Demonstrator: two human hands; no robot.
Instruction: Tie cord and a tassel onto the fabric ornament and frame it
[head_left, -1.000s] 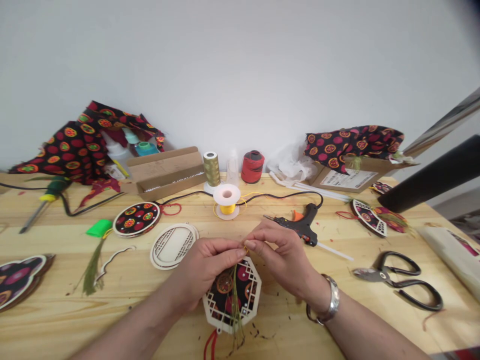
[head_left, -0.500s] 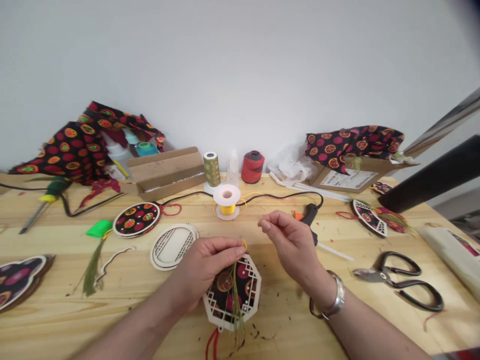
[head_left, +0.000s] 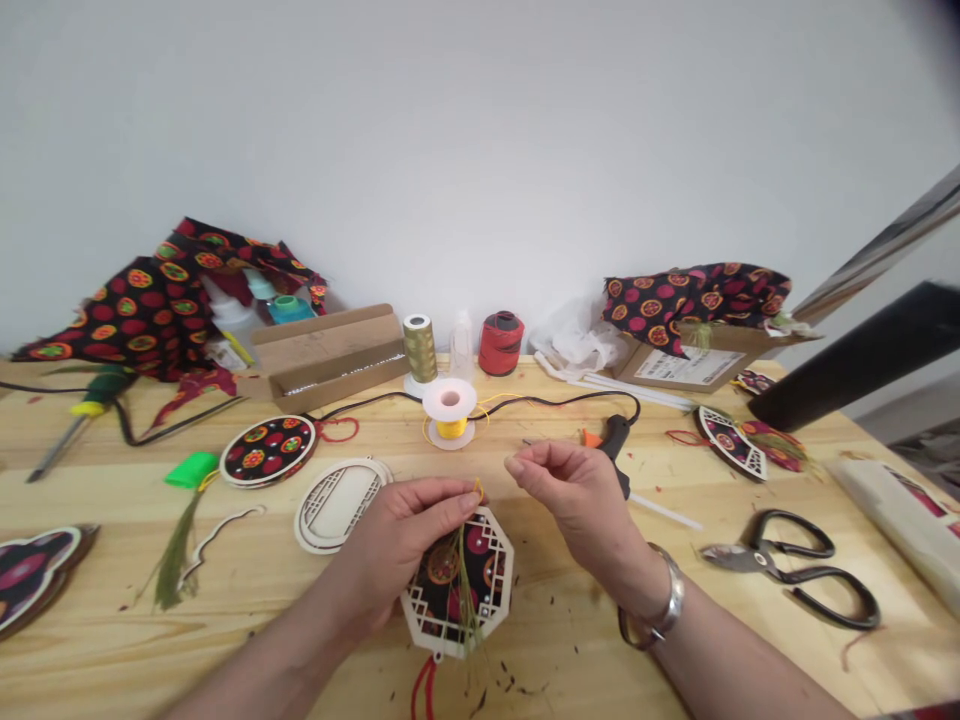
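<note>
My left hand [head_left: 409, 530] is closed at the top edge of an octagonal pendant [head_left: 442, 645] with a pale lattice frame and dark patterned fabric inside. Its thumb and forefinger pinch beside a small yellow cord loop [head_left: 478, 490]. An olive-green tassel [head_left: 465, 590] hangs down over the pendant's face, and a red cord [head_left: 424, 688] trails from the lower edge. To the right, my right hand [head_left: 577, 490] is raised, thumb and forefinger pressed together. Whether a thin thread lies in that pinch cannot be made out.
Beyond my hands stands a spool of yellow cord [head_left: 451, 428]. A glue gun [head_left: 616, 440] and black-handled shears [head_left: 787, 565] lie to the right. Left are an oval lattice frame [head_left: 304, 535], a round fabric pendant [head_left: 270, 450] and a screwdriver [head_left: 60, 445]. Cardboard boxes [head_left: 337, 365] line the wall.
The scene has shifted slightly down and left in view. Both hands keep nearly the same pose, the left still at the pendant, the right still pinched.
</note>
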